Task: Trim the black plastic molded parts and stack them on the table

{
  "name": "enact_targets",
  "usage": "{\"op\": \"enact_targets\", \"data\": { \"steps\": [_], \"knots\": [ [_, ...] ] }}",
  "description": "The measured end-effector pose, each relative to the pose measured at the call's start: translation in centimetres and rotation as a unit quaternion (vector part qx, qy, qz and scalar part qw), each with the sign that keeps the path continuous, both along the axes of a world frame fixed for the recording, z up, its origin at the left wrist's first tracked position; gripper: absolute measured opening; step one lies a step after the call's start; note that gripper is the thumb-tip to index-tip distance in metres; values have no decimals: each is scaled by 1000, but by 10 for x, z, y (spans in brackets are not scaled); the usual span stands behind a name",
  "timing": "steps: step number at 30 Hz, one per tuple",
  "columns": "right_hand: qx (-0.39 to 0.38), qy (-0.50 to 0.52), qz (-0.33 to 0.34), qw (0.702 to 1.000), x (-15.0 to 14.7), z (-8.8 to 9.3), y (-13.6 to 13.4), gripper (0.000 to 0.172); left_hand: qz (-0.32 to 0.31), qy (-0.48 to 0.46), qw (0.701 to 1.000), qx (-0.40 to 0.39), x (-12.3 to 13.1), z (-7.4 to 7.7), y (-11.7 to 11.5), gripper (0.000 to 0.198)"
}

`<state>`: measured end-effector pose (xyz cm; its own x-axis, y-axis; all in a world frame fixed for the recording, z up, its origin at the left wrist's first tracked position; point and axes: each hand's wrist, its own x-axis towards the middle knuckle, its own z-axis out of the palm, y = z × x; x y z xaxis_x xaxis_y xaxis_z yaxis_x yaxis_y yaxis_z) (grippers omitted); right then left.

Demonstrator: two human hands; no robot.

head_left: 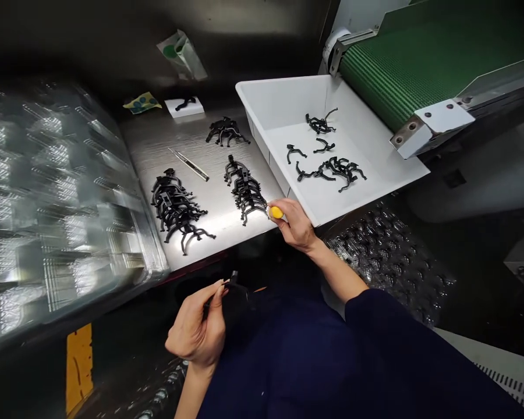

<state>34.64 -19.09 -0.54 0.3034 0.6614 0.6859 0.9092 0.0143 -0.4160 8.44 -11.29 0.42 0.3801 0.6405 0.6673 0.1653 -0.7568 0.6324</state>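
My left hand (197, 327) is closed in a pinch in front of the table's edge, with a thin black branched plastic part (234, 283) between thumb and fingers. My right hand (297, 226) grips a small yellow-ended tool (276, 212) beside the tray's front corner; its working end is hidden or too small to make out. Close to that hand lies a row of black branched parts (247, 189) on the metal table (218, 233). A second row of these parts (172, 206) lies further left, and a smaller pile (227, 131) sits toward the back.
Several black parts (340, 170) lie in a white tray (279, 169), below the end of a green conveyor (388, 70). Tweezers (190, 164) rest on the table. Stacked clear plastic trays (61, 198) stand at left. A clear blister sheet (388, 256) is low at right.
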Motion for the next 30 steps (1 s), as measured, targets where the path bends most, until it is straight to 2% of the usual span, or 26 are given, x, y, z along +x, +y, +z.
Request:
{"op": "enact_targets", "data": {
  "steps": [2,5,8,10,15,18,22,24,26,27,30],
  "knots": [
    [10,25,13,1000,-6,3,-5,26,17,-12,998,-56,1,2,-5,16],
    [33,127,51,990,-31,9,-11,28,33,-49,981,-183,5,3,-12,4],
    [31,203,139,969,-66,14,-13,30,40,-69,959,-272,9,0,-16,16],
    [33,179,186,966,-83,14,-12,29,41,-81,947,-309,11,-1,-17,20],
    [60,129,135,981,-93,8,-4,32,35,-144,913,-381,16,-2,-17,22],
    [67,122,173,975,-91,4,-2,37,62,-175,890,-416,20,-4,-14,28],
    [66,138,117,981,-91,-1,-2,34,48,-200,834,-512,24,-8,-7,36],
    [74,135,136,979,-93,-3,-2,37,37,-207,814,-541,25,-10,-6,37],
    [82,107,169,976,-95,-4,-1,41,35,-212,806,-551,25,-10,-5,38],
    [84,92,162,979,-95,-4,-1,40,30,-209,804,-556,25,-10,-5,39],
    [84,90,93,988,-94,-3,1,34,36,-202,810,-549,25,-9,-6,38]
  ]
}}
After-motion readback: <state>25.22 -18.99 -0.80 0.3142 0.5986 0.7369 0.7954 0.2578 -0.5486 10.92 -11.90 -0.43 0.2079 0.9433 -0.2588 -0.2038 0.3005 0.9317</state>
